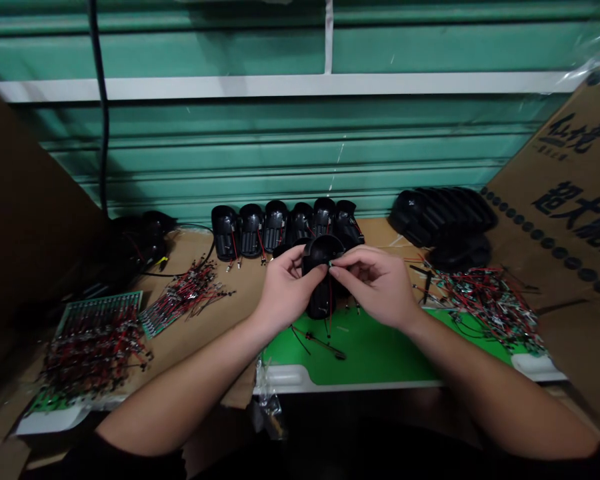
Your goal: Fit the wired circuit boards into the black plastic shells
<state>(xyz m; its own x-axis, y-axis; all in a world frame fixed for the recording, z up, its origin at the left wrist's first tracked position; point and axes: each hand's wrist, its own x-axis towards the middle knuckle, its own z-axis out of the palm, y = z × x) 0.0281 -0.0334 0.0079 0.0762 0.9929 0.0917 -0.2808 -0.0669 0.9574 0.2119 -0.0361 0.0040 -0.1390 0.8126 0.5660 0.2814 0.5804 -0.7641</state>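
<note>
In the head view my left hand (291, 283) is closed round a black plastic shell (319, 308), its thumb pressed across the front. The shell stands roughly upright, with a rounded top and a red wire hanging down it. My right hand (375, 280) is closed in a pinch at the shell's right side. Between its thumb and forefinger, right by the left thumb, shows a tiny greenish part (331, 264) too small to name. Under the hands lies a green board (380, 353) with a pale rim, where a loose wired piece (336, 353) rests.
Several wired black shells (251, 230) line the back, and stacked shells (443, 213) sit at back right. Circuit boards with red wires (97, 340) lie left, near another wired bundle (180, 293). A tangled wire pile (490, 300) lies right. Cardboard (560, 220) walls both sides.
</note>
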